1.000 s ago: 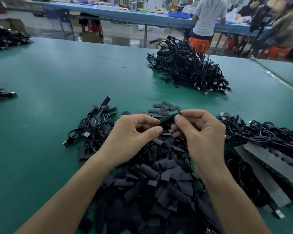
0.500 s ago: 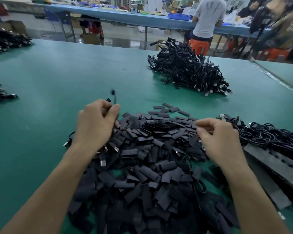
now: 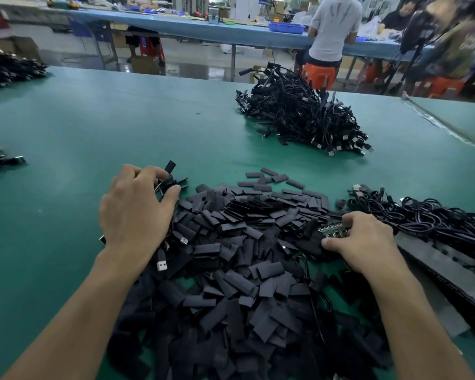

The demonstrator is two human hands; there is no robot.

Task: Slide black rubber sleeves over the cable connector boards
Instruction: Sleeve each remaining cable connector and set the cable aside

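Observation:
A wide heap of flat black rubber sleeves covers the green table in front of me. My left hand rests palm down on a small bundle of sleeved cables at the heap's left edge, fingers curled around it. My right hand is at the heap's right edge, thumb and fingers closed on a small green connector board whose cable is hidden under the hand. A tangle of unsleeved black cables lies just right of that hand.
A large pile of black cables sits at the far middle of the table. Dark foam strips lie at the right. More cable piles are at the far left. People work at a blue bench behind.
My hands parted from the middle: the left carried a sleeved cable to the left bundle and set down on it, while the right moved right and took hold of a connector board.

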